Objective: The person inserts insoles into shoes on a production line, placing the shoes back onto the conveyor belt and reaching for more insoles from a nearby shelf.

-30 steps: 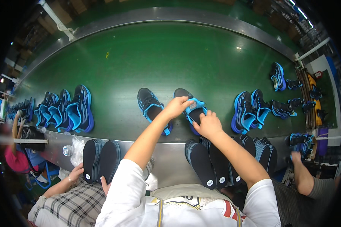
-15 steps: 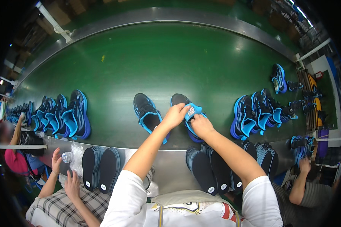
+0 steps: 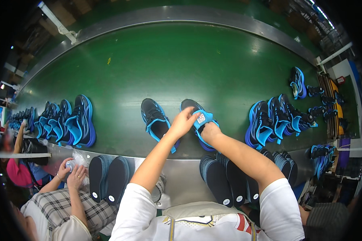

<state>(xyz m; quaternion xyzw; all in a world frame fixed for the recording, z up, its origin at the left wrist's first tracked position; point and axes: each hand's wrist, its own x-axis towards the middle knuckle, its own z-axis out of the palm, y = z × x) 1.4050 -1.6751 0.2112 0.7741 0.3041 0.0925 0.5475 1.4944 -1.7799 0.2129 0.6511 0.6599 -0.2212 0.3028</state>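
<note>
A black and blue sneaker (image 3: 188, 104) rests on the green work surface with its toe pointing away from me. My left hand (image 3: 182, 123) pinches its bright blue tongue (image 3: 205, 117), pulled up so that a small white label shows. Into the opening of the same shoe reaches my right hand (image 3: 211, 132); its fingers are hidden inside. Just to the left stands the matching sneaker (image 3: 151, 111), untouched, its opening toward me.
Rows of similar sneakers stand at left (image 3: 81, 122) and right (image 3: 256, 125). Stacks of dark insoles lie on the near metal ledge, left (image 3: 118, 180) and right (image 3: 215, 184). At lower left, another person's hands (image 3: 74, 176) hold a clear plastic bottle (image 3: 70, 165).
My right hand has gone from the tongue's edge deeper into the shoe opening. My left hand keeps the tongue. The other person's hands have closed in on the bottle.
</note>
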